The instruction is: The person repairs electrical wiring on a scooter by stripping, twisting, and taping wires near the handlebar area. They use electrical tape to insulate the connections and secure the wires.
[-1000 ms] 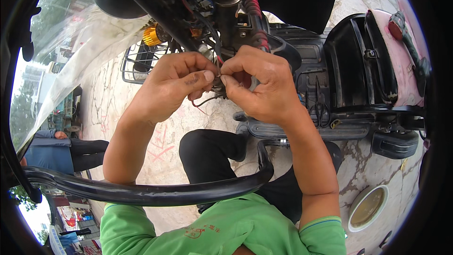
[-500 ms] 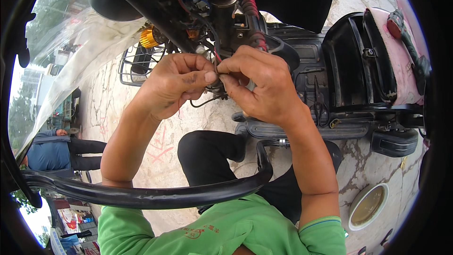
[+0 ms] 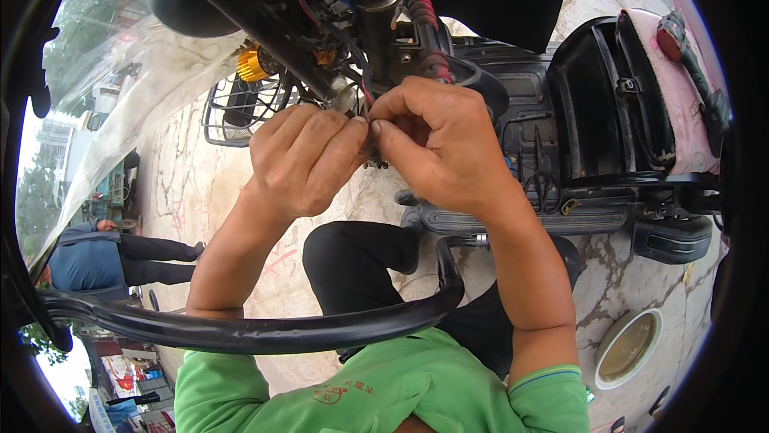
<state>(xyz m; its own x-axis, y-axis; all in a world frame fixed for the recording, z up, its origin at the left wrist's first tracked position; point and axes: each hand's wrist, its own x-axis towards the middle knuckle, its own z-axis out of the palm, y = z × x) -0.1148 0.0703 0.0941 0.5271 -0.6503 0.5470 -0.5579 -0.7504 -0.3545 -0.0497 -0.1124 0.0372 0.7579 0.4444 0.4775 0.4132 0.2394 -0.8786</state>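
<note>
Thin electrical wires [image 3: 366, 84] hang from the front of an electric scooter, beside its dark steering column [image 3: 376, 24]. My left hand [image 3: 303, 157] is closed, its knuckles turned up and its fingertips hidden at the wires. Against it, my right hand [image 3: 444, 140] pinches the wires between thumb and forefinger. The two hands nearly touch; exactly what lies between the fingertips is hidden. Above them are a red-and-black shock absorber [image 3: 424, 10] and a gold ribbed cylinder [image 3: 253, 66].
A black bar [image 3: 264, 335] crosses in front of my forearms. Pliers [image 3: 543, 185] lie on the scooter's footboard [image 3: 521, 221]. The black seat box [image 3: 593, 104] stands at right, a bowl of murky liquid [image 3: 627, 349] below it. Another person [image 3: 88, 261] stands at far left.
My left hand has rolled over, from a thumb-up pinch to knuckles up, with its fingers folded in. My right hand keeps its pinch almost in place.
</note>
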